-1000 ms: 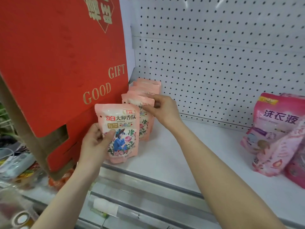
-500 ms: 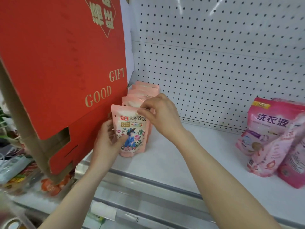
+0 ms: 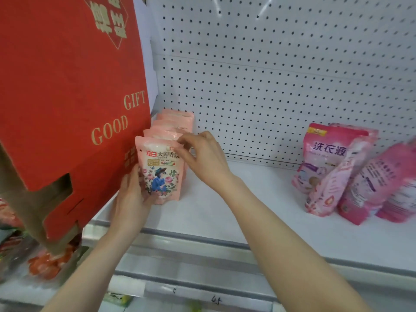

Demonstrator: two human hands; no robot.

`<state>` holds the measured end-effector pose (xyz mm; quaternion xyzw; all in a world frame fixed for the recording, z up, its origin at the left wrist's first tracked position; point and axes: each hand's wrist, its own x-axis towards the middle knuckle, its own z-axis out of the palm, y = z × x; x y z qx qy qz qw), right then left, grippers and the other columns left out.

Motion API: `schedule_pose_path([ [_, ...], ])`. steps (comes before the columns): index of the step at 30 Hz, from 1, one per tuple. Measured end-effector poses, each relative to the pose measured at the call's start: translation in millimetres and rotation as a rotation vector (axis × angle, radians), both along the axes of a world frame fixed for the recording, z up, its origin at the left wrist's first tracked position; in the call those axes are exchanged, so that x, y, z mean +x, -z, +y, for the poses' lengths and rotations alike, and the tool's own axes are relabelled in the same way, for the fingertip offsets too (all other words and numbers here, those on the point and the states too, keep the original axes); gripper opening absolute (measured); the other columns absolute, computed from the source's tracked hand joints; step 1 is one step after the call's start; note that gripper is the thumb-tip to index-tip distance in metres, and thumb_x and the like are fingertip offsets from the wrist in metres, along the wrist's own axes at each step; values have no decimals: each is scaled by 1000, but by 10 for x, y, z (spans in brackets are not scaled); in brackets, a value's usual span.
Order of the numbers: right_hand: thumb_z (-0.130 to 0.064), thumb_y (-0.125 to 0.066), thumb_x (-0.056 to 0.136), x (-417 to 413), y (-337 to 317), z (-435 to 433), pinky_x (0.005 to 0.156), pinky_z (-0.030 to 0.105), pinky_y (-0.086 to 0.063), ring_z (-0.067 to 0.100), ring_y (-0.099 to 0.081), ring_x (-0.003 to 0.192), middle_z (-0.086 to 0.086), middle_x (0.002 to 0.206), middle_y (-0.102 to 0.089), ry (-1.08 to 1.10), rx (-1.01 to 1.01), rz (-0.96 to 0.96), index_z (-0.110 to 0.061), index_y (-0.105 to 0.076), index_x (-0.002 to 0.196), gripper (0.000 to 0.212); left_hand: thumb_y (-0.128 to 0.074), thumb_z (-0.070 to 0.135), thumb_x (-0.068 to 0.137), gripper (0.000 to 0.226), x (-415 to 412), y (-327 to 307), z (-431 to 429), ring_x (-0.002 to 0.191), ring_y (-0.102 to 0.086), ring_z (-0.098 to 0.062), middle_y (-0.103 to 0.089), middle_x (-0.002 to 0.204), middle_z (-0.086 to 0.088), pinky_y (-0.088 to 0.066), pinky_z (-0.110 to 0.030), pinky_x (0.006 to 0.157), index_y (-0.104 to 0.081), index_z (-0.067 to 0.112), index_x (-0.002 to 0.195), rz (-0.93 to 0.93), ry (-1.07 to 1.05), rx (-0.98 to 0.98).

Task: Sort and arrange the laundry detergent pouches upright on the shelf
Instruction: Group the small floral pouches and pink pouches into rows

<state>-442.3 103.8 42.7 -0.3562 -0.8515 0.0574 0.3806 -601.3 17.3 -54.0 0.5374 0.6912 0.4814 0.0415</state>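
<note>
A light pink pouch [image 3: 160, 170] with a floral picture stands upright at the front of a row of like pouches [image 3: 175, 122] on the white shelf [image 3: 258, 212], beside the red box. My left hand [image 3: 130, 199] grips its lower left side. My right hand [image 3: 202, 158] pinches its top right corner. At the right, several darker pink pouches [image 3: 324, 163] lean against each other; one pouch [image 3: 333, 183] tilts across the front.
A big red cardboard gift box [image 3: 67, 97] juts out at the left, close to the row. White pegboard [image 3: 270, 75] backs the shelf. A metal price rail [image 3: 202, 251] runs along the front edge. Orange goods [image 3: 42, 264] lie below left.
Both hands moved the floral pouch back from the shelf's front edge and set it against the row. The right hand shifted from the row's tops to this pouch's top corner.
</note>
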Motion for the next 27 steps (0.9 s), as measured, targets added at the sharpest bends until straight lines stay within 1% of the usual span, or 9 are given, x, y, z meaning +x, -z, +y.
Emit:
schedule_pose_path([
  [4, -31, -62, 94, 432, 109, -213, 78, 31, -44, 17, -49, 103, -7, 97, -71, 98, 43, 59, -22, -67, 116, 24, -73, 4, 80, 77, 195, 17, -204, 126, -44, -37, -33, 144, -17, -44, -52, 96, -33, 11, 145, 105, -58, 46],
  [8, -23, -63, 94, 1158, 402, -529, 87, 27, -44, 16, -55, 105, -6, 105, -70, 258, 86, 129, -21, -66, 120, 27, -70, 3, 81, 68, 589, 24, -332, 132, -35, -35, -35, 144, -17, -35, -51, 107, -40, 8, 142, 140, 19, 82],
  [12, -16, -62, 94, 2026, 764, -833, 89, 27, -47, 13, -62, 100, -6, 108, -70, 494, 83, 287, -21, -64, 122, 28, -70, 8, 83, 59, 1086, 15, -253, 118, -50, -32, -47, 134, -10, -42, -46, 97, -48, 16, 137, 158, 222, 74],
  [16, -6, -57, 94, 2894, 736, -943, 77, 38, -53, 17, -64, 86, -5, 99, -68, 786, 53, 614, -21, -58, 112, 23, -68, 13, 86, 50, 1660, -83, -56, 105, -59, -20, -54, 124, 1, -46, -32, 87, -53, 24, 132, 176, 427, 71],
  [18, -7, -54, 94, 3280, 621, -839, 84, 41, -53, 18, -63, 89, -3, 101, -65, 852, 13, 714, -19, -53, 113, 23, -68, 17, 87, 50, 1995, -155, 84, 103, -57, -12, -53, 124, 6, -43, -25, 87, -52, 25, 133, 172, 506, 65],
  [21, -8, -56, 91, 3692, 498, -594, 96, 43, -51, 17, -63, 101, -3, 113, -65, 806, -184, 615, -18, -50, 125, 36, -68, 23, 87, 52, 2521, -263, 329, 104, -56, -10, -53, 127, 5, -44, -25, 91, -50, 24, 136, 130, 588, 33],
  [24, -19, -66, 88, 3865, 491, -389, 94, 30, -51, 1, -62, 101, -15, 116, -62, 610, -354, 446, -25, -46, 133, 50, -69, 35, 85, 59, 3022, -360, 594, 109, -56, -12, -53, 131, 2, -48, -35, 96, -46, 24, 138, 68, 627, -54],
  [25, -23, -68, 87, 3891, 514, -328, 93, 29, -51, 0, -62, 100, -13, 119, -63, 565, -381, 395, -25, -44, 138, 56, -69, 39, 84, 61, 3174, -382, 674, 111, -57, -14, -54, 131, 2, -48, -37, 96, -46, 23, 138, 56, 634, -80],
  [27, -29, -69, 86, 3921, 567, -228, 94, 34, -53, 7, -64, 102, -7, 124, -63, 529, -402, 344, -25, -37, 146, 69, -71, 38, 82, 58, 3427, -406, 804, 111, -59, -18, -59, 126, 1, -49, -37, 93, -47, 23, 133, 13, 636, -118],
])
